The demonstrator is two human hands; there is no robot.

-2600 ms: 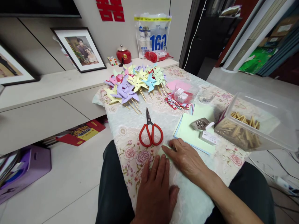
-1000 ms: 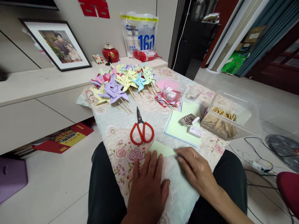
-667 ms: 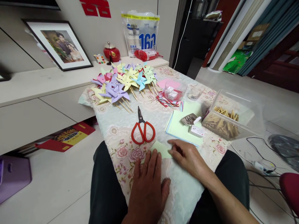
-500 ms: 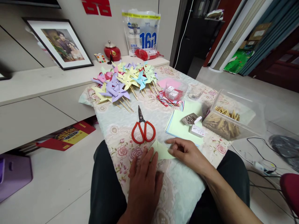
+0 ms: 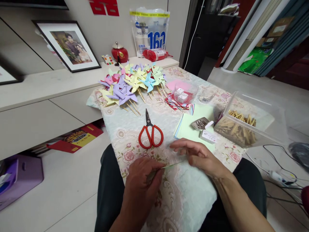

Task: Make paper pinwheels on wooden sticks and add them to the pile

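A folded sheet of light green paper point(image 5: 172, 165) is lifted off the floral tablecloth point(image 5: 183, 196) and seen edge-on. My left hand point(image 5: 142, 183) pinches its near-left end between thumb and fingers. My right hand point(image 5: 196, 154) holds its far-right end, fingers spread above it. Red-handled scissors point(image 5: 151, 133) lie just beyond my hands. To their right lies a stack of pastel paper sheets point(image 5: 187, 129).
A pile of paper pinwheels on sticks point(image 5: 134, 85) sits at the table's far end. A clear box of wooden sticks point(image 5: 243, 127), a small box point(image 5: 208, 136), a tin of pins point(image 5: 200, 122), a plastic bowl point(image 5: 184, 93) and a glass point(image 5: 207, 95) stand on the right. A low cabinet point(image 5: 48, 96) runs along the left.
Both hands were pressing the green paper flat on the cloth. Now they have picked it up, and it hangs between them above the table.
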